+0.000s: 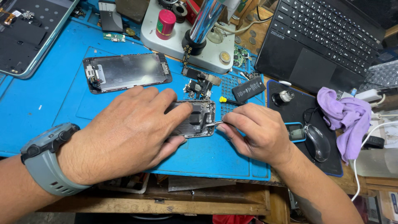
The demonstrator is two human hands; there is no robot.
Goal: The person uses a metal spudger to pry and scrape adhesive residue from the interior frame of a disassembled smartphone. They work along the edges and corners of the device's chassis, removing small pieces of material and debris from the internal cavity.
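Landmark: blue mat [49,95].

Phone shell [195,118]: opened, lies flat on the mat near its front right corner. Internal parts face up.

Left hand [128,132]: palm down over the shell's left half, fingers spread and only lightly curled. Fingertips press on the shell's top face, thumb against its near edge. It pins the shell to the mat rather than wrapping it. Grey watch [47,159] on that wrist.

Right hand [257,132]: fingers pinched tight together on tweezers [214,123], held pen-style. Tweezer tips touch the shell's right edge. Cannot tell whether the tips hold anything.

Other items relative to the mat:
- Screen panel [126,71]: on the mat, behind the left hand, apart from the shell.
- 1 black battery [248,89]: on the mat's right rear part.
- Small screwdriver [227,101]: yellow cap, just in front of the battery.
- Mouse [317,141] and purple cloth [346,116]: off the mat, to its right.
- Laptop [327,37]: beyond the mat's right rear corner.
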